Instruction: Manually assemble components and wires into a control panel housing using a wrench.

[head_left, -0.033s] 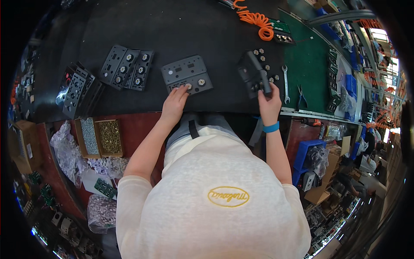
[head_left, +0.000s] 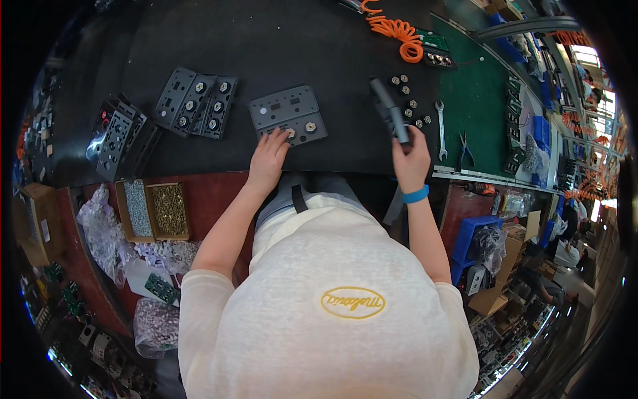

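Note:
A dark grey bent metal panel (head_left: 287, 106) lies in front of me, with a row of holes and round metal fittings (head_left: 310, 127) on its near half. My left hand (head_left: 268, 159) rests on its near left edge, fingers stretched over it beside another round fitting. Farther right, my right hand (head_left: 412, 159) is closed on the lower end of a similar grey metal panel (head_left: 389, 110), which stands tilted and nearly edge-on. Its face is mostly turned out of sight. Several loose round fittings (head_left: 408, 113) lie just right of that panel.
Left on the black bench are two panels with fittings (head_left: 193, 106) and a leaning stack of panels (head_left: 119, 143). A wrench (head_left: 440, 130) and pliers (head_left: 465, 149) lie on the green mat (head_left: 458, 86). An orange coiled hose (head_left: 399, 33) hangs behind; parts boxes (head_left: 169, 211) sit below left.
My right hand has turned the panel it holds from an angled view to nearly edge-on. My left hand has stayed almost still on the middle panel.

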### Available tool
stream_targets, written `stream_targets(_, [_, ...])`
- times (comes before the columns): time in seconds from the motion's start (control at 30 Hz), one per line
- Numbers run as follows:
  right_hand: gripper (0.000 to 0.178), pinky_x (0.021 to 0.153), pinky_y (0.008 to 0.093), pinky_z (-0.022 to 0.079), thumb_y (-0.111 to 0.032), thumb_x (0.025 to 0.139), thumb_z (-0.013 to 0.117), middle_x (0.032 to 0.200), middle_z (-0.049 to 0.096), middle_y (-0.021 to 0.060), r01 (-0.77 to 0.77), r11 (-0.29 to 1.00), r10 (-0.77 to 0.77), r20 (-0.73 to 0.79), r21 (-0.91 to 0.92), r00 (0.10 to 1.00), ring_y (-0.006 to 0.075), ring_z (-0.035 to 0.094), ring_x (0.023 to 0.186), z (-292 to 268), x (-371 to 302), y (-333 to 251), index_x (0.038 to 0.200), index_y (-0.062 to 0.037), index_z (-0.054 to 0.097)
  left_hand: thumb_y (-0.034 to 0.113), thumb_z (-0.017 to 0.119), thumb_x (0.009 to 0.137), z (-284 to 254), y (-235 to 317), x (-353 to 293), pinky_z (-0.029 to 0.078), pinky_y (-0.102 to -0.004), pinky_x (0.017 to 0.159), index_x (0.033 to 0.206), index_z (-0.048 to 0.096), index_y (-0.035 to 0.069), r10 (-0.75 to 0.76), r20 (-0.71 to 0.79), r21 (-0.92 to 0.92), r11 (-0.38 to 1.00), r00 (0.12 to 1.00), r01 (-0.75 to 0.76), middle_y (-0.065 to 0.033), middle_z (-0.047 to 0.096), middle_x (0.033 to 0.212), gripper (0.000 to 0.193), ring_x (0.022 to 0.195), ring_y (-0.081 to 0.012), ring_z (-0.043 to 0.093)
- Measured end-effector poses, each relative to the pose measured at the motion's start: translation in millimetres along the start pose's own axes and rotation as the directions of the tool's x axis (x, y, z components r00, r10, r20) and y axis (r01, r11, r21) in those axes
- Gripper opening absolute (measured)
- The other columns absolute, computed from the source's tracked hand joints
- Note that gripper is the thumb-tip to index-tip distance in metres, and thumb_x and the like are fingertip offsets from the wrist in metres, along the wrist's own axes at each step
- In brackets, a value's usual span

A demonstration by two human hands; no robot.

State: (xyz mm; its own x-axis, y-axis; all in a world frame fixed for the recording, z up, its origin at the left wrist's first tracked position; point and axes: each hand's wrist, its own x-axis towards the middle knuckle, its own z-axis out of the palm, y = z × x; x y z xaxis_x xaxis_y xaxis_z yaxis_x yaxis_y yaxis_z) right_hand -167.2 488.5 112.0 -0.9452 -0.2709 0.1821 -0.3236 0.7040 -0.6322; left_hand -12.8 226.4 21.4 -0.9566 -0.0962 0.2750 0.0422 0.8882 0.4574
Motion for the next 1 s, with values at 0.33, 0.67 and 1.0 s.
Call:
stream_targets(0.33, [0.032, 0.077, 0.037, 0.048, -0.008, 0.071, 0.066, 0.103, 0.052, 0.0141, 0.34, 0.914, -0.238, 0.384, -0.224, 0.892, 0.0309, 0.052, 0.098, 63, -41, 24, 0.101, -0.0037, 0.054, -0.006, 0.055, 0.082, -66, 5, -1, 0.046, -0.0324, 0.089, 0.105, 0.055, 0.001, -0.559, 0.072, -0.825, 0.432, 0.826, 0.364, -0.0098, 0.063, 0.108, 0.024, 0.1, -0.0211, 0.061])
stream_targets(0.67, [0.043, 0.092, 0.0398, 0.041, -0.027, 0.081, 0.063, 0.111, 0.05, 0.0173, -0.356, 0.927, 0.364, 0.061, -0.115, 0.929, 0.0341, 0.048, 0.107, 65, 0, 113, 0.113, 0.0003, 0.053, 0.008, 0.049, 0.092, 16, 9, -32, 0.041, -0.0394, 0.098, 0.121, 0.047, 0.007, -0.576, 0.604, -0.654, -0.753, 0.551, -0.07, -0.0075, 0.056, 0.12, 0.029, 0.113, -0.0211, 0.053])
stream_targets(1.0, [0.041, 0.08, 0.0355, 0.048, -0.027, 0.078, 0.067, 0.102, 0.056, 0.0155, -0.364, 0.927, 0.373, 0.294, -0.087, 0.88, 0.0269, 0.059, 0.09, 52, 11, 142, 0.105, 0.0022, 0.059, 0.01, 0.058, 0.088, 34, 31, -41, 0.05, -0.0339, 0.086, 0.104, 0.054, 0.004, -0.659, 0.696, -0.672, -0.457, 0.285, 0.583, -0.0064, 0.06, 0.099, 0.017, 0.092, -0.0165, 0.059])
